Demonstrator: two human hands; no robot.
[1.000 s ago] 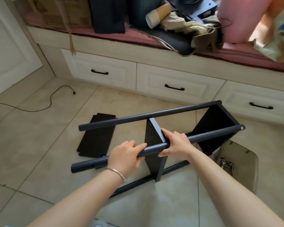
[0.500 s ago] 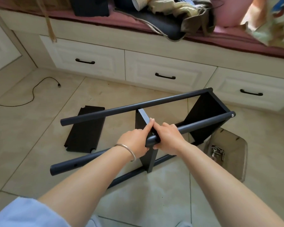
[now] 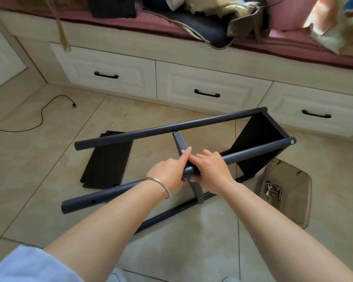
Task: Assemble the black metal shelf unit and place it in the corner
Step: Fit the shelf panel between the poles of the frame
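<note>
Room: beige tiled floor (image 3: 49, 159), cream built-in bench with three black-handled drawers (image 3: 208, 86) along the far edge, dark-red cushion on top carrying clothes and a paper cup.
Head view, task thing: half-built black metal shelf unit (image 3: 192, 127) lies on its side mid-floor, parallel to the drawers; round tube posts run left to right, one black end panel (image 3: 253, 145) fixed at the right end, one middle black panel (image 3: 196, 186) standing on edge between the posts.
Near post: black round tube (image 3: 102, 197), left end free, small hole near that end.
Left hand (image 3: 167, 176): curled round the near post at the middle panel, index finger stretched out along the panel's top edge; thin metal bangle on the wrist.
Right hand (image 3: 210, 169): fingers curled over the same post at the joint, touching the left hand.
Loose part: flat black shelf panel (image 3: 106, 159) on the floor, left of the unit, under the far post's left end.
Hardware: clear brown plastic tray (image 3: 287, 192) at the unit's right end, silver screws and washers inside.
Other: black cable (image 3: 41, 119) on the floor, far left.
</note>
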